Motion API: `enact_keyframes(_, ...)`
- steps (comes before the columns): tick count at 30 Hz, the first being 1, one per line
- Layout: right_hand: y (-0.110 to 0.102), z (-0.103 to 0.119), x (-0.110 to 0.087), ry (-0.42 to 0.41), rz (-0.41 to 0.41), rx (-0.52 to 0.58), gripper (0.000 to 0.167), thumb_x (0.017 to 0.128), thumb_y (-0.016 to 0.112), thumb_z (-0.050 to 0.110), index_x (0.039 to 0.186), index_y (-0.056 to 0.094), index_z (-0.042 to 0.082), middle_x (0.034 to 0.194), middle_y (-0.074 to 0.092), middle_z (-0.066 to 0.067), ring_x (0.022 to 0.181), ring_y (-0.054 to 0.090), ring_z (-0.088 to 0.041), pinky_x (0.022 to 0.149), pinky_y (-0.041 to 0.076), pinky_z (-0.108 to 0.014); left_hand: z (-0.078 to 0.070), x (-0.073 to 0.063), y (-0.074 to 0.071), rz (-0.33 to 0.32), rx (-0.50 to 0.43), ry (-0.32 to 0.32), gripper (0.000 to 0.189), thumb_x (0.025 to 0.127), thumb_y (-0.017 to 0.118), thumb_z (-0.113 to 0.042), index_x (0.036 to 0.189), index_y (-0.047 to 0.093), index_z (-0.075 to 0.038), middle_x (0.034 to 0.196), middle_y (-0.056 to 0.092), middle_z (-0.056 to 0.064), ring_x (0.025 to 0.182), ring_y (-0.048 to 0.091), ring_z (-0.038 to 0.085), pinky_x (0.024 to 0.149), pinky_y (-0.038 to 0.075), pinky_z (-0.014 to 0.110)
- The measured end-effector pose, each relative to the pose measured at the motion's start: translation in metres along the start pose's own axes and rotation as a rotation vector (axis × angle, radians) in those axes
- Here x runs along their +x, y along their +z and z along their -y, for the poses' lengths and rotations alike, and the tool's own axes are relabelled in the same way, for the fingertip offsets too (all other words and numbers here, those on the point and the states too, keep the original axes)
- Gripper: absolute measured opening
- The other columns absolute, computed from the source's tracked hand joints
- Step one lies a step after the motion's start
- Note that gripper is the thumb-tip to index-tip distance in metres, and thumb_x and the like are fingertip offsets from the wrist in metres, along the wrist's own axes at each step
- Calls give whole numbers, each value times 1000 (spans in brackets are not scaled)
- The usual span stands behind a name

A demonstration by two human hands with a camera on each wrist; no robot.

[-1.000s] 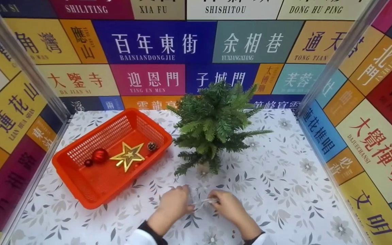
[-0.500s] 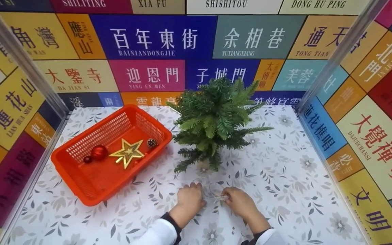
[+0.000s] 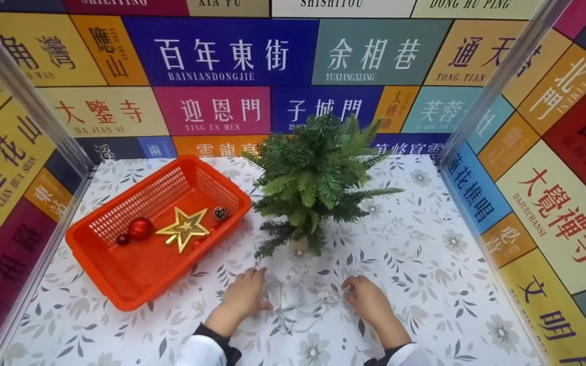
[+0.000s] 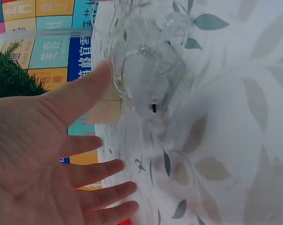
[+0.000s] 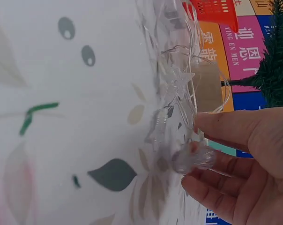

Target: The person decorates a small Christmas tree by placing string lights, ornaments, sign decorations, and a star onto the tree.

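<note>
A clear string of lights [image 3: 293,300] lies loosely coiled on the patterned cloth between both hands. My left hand [image 3: 242,295] is beside its left end; in the left wrist view its fingers are spread, the palm holds nothing, and a translucent box-like piece [image 4: 153,77] lies just past the thumb. My right hand [image 3: 369,300] is at the other end, thumb and half-curled fingers about a clear bulb [image 5: 193,158] on its thin wire. A star-shaped bulb [image 5: 178,84] and looped wires lie close by. Behind the lights stands a small artificial Christmas tree [image 3: 318,183] on a wooden base [image 5: 209,89].
To the left is a red plastic basket [image 3: 125,300] with a gold star [image 3: 185,229], a red ball [image 3: 140,229], a smaller dark red ball [image 3: 122,239] and a pinecone [image 3: 220,213]. Walls with coloured street-name panels [image 3: 222,51] enclose the back and sides.
My hands came close together over the lights, then moved apart. The left hand has gone left and spread its fingers; the right has shifted slightly right. The coil now covers more of the cloth.
</note>
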State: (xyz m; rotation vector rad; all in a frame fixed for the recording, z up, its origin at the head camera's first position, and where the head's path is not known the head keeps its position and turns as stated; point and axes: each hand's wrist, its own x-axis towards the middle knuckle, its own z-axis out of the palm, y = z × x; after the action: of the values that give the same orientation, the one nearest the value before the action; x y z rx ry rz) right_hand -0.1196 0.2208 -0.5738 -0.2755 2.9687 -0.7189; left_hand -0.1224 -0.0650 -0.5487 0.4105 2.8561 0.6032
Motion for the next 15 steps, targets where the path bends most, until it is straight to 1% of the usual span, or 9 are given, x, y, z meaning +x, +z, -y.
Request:
enact_keyframes(2,1,-3,-1,7,-11,-14,14,76,67,9,89,61,10,80,54,-2,70,56,-20,64,47,-35,3,-2,3,35,7,1,78,60,78,-30,124,44,0,117,46,21,102,46,40,78,43,51)
enact_keyframes(4,1,-3,-1,21,-15,-28,16,75,67,10,90,61,9,82,54,-2,70,56,-20,64,46,-35,4,-2,8,51,12,12,70,60,78,-26,119,49,-2,113,48,19,100,47,39,76,43,51)
enact_keyframes(6,1,-1,-2,22,-17,-46,21,75,68,11,94,60,8,85,55,-5,70,56,-22,64,47,-36,3,-2,12,46,23,22,64,60,78,-26,115,53,-4,108,49,18,97,47,37,72,44,51)
enact_keyframes(8,0,3,-4,12,-33,-69,29,74,70,13,100,59,6,90,55,-9,75,56,-26,66,47,-39,1,-1,16,34,46,32,61,60,77,-30,111,56,-5,104,49,17,95,47,36,69,44,50)
enact_keyframes(10,-1,9,-6,-7,-76,-91,37,73,71,14,105,57,4,97,54,-14,82,55,-31,69,47,-41,-2,0,19,21,79,43,61,61,76,-37,109,57,-5,102,48,16,93,47,34,66,44,49)
enact_keyframes(12,-2,17,-8,-44,-141,-107,42,71,72,14,109,54,4,103,52,-16,90,53,-33,72,46,-43,-5,1,22,7,101,60,64,61,76,-41,109,57,-4,101,48,16,91,48,33,64,45,47)
enact_keyframes(15,-3,32,-12,-132,-230,-93,46,70,73,14,111,53,4,108,50,-16,98,49,-34,77,45,-44,-8,2,27,-12,125,84,67,61,76,-44,110,56,-3,103,48,16,91,47,33,65,45,45)
